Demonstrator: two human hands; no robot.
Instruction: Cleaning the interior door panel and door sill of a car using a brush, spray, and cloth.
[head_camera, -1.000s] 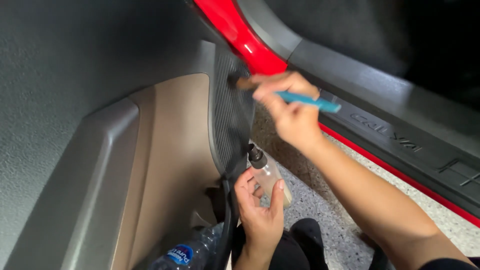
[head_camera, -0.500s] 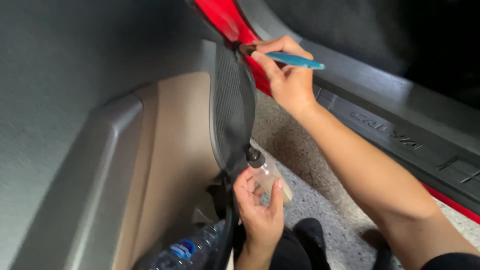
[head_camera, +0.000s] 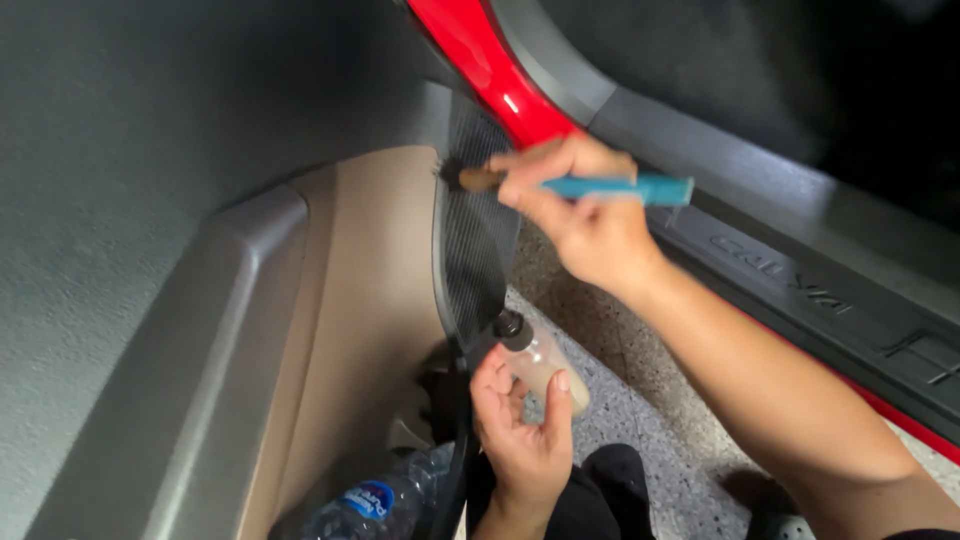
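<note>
An open car door fills the left of the view: its inner door panel (head_camera: 150, 200) is dark grey and grained above, with a lighter grey moulded armrest ridge (head_camera: 190, 370) and a tan lower section (head_camera: 360, 300) running down to a door pocket. To the right stands the car body, with a red painted pillar (head_camera: 480, 60) curving down into a dark grey door sill plate (head_camera: 800, 280) that crosses the frame on a slant. Between door and sill lies a speckled grey floor (head_camera: 620, 400), dimly lit, and the person's dark-clad knee shows at the bottom edge.

On the rear edge of the door sits a black ribbed speaker grille (head_camera: 475, 250). The right hand (head_camera: 590, 215) is closed around a small detailing brush (head_camera: 570, 186) with a blue handle and wooden ferrule, its dark bristles touching the upper part of the grille. Below, the left hand (head_camera: 525, 430) is clamped on a small clear bottle (head_camera: 540, 365) with a black cap, held upright just beside the grille's lower tip. A clear plastic water bottle (head_camera: 380, 505) with a blue label lies in the door pocket, well apart from the brush.
</note>
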